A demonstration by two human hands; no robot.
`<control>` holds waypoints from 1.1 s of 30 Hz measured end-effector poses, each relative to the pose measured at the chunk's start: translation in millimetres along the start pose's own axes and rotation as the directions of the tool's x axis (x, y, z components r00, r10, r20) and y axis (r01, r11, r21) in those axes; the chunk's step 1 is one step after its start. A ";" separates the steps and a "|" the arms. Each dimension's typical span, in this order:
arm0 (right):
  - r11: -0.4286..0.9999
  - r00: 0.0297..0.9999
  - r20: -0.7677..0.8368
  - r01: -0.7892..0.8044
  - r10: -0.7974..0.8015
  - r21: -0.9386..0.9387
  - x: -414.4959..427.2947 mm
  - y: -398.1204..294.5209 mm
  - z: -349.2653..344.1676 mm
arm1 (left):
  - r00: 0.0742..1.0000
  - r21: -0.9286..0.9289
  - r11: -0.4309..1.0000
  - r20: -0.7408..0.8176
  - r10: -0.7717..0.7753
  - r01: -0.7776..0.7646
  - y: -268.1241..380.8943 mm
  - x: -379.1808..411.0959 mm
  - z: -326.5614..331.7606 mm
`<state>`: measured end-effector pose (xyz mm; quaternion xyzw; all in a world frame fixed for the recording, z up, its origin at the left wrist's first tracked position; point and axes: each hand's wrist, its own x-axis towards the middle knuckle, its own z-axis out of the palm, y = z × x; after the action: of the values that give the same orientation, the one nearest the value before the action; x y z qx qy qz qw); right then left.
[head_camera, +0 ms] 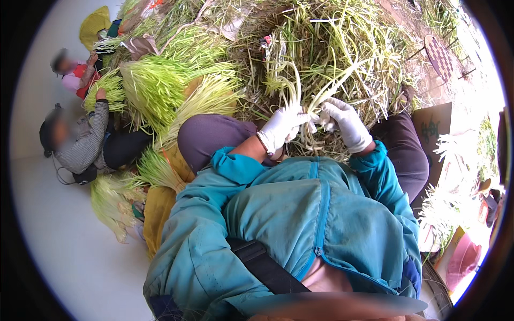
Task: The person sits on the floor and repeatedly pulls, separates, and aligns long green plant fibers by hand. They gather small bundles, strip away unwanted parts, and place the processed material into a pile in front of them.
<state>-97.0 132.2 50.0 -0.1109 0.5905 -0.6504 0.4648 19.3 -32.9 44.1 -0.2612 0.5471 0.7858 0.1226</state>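
My left hand [282, 127], in a white glove, grips a few pale green leafy stalks [298, 86] near their white lower ends. My right hand [348, 125], gloved too, is close beside it with thumb and fingers pinched at the base of a second spray of stalks [335, 86] that fans up and to the right. Both hands are held low between my knees. Under and beyond them spreads a heap of loose, tangled leaves and stalks [353, 36]. Fingers partly hide the stalk bases.
Bundled yellow-green stalks [150, 92] lie to my left, over yellow cloth [158, 212]. Two people sit beyond, one in a grey sleeve [100, 120]. At my right are a cardboard box [431, 124], white-ended stalks [445, 204] and a checkered stool [438, 58].
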 end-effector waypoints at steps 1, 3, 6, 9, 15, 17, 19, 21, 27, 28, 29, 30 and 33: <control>0.992 0.999 -0.037 0.041 -0.037 0.121 7.9 9.8 5.2 | 1.000 0.006 1.000 -0.023 -0.005 0.005 -5.6 2.2 0.4; 0.987 0.996 -0.049 0.080 -0.073 0.142 10.6 17.2 6.8 | 0.997 0.047 0.999 -0.080 0.009 -0.006 -10.7 5.0 -0.4; 0.983 0.993 -0.094 0.080 -0.065 0.167 8.5 24.6 10.7 | 0.989 0.070 0.997 -0.145 0.028 -0.018 -13.4 4.2 0.1; 0.978 0.985 -0.141 0.121 -0.097 0.170 2.8 27.6 11.6 | 0.986 0.064 0.998 -0.161 0.038 -0.028 -10.6 3.3 4.8; 0.969 0.990 -0.078 0.130 -0.116 0.208 0.4 33.2 17.0 | 0.985 0.013 1.000 -0.174 0.012 -0.010 -24.6 9.9 -1.1; 0.978 0.983 -0.155 0.123 -0.096 0.170 -5.6 28.0 16.0 | 0.979 -0.138 0.990 -0.205 0.010 -0.039 -28.4 11.0 1.7; 0.973 0.977 -0.182 0.148 -0.115 0.179 -9.5 29.1 9.8 | 0.973 -0.225 0.974 -0.231 -0.011 -0.042 -28.0 11.2 2.7; 0.929 0.940 -0.268 0.279 -0.212 0.242 -21.3 17.1 2.4 | 0.965 -0.253 0.967 -0.259 -0.046 -0.022 -25.2 11.5 0.7; 0.759 0.679 -0.545 0.641 -0.491 0.115 -64.3 -54.2 -79.8 | 0.957 0.192 0.981 -0.284 0.065 -0.010 -3.4 1.6 -4.4; 0.775 0.645 -0.546 0.632 -0.535 -0.013 -77.3 -66.1 -91.1 | 0.964 0.274 0.960 -0.234 0.126 -0.059 -14.2 5.4 -17.0; 0.715 0.559 -0.702 0.691 -0.441 0.101 -79.9 -75.4 -93.7 | 0.966 0.352 0.929 -0.181 0.182 -0.109 -25.5 10.5 -32.3; 0.680 0.596 -0.609 0.723 -0.523 0.124 -95.1 -79.1 -116.2 | 0.976 0.487 0.866 -0.108 0.190 -0.114 -19.6 16.5 -29.9; 0.518 0.621 -0.452 0.784 -0.640 0.343 -115.8 -86.9 -129.3 | 0.967 0.763 0.631 -0.038 0.253 -0.135 -6.2 11.7 -37.5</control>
<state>-164.8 292.1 136.7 -0.1286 0.3532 -0.9232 0.0800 22.9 -66.3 22.9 -0.1808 0.8559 0.4750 0.0954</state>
